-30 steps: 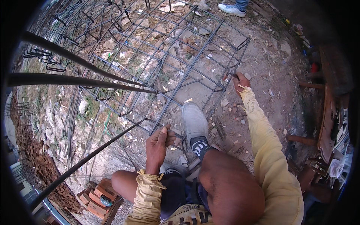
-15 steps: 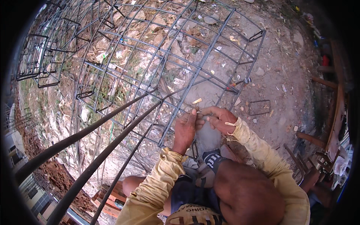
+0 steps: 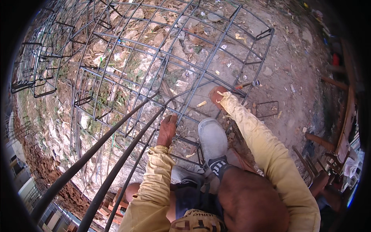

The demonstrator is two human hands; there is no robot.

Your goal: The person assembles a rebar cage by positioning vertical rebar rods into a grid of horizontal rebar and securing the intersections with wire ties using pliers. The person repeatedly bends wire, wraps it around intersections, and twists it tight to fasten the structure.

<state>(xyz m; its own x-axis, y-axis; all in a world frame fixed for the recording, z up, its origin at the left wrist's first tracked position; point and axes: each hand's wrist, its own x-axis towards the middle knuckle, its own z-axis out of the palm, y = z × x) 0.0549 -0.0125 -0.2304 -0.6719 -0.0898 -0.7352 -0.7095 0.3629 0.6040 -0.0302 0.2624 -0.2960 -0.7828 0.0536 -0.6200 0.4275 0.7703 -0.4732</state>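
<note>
A steel rebar cage of tied bars spans the ground before me. My left hand is at its near edge, back up, fingers pressed together beside the bars; anything in them is hidden. Farther right, my right hand is beside the cage's double bar, apart from the left. It looks rounded and closed, and its fingers are mostly out of sight. A tool with an orange-red handle and a grey end lies just right of that hand. A small rectangular steel stirrup rests on the dirt.
Long thick bars run from the lower left up to the cage. More rebar cages stand at the far left. My grey shoe is under the near edge. Stones and scraps litter the dirt; wooden boards lie at right.
My hands, together half a second ago, have parted: the left went left and slightly down to the near bars, the right up toward the tool. My shoe shows more fully.
</note>
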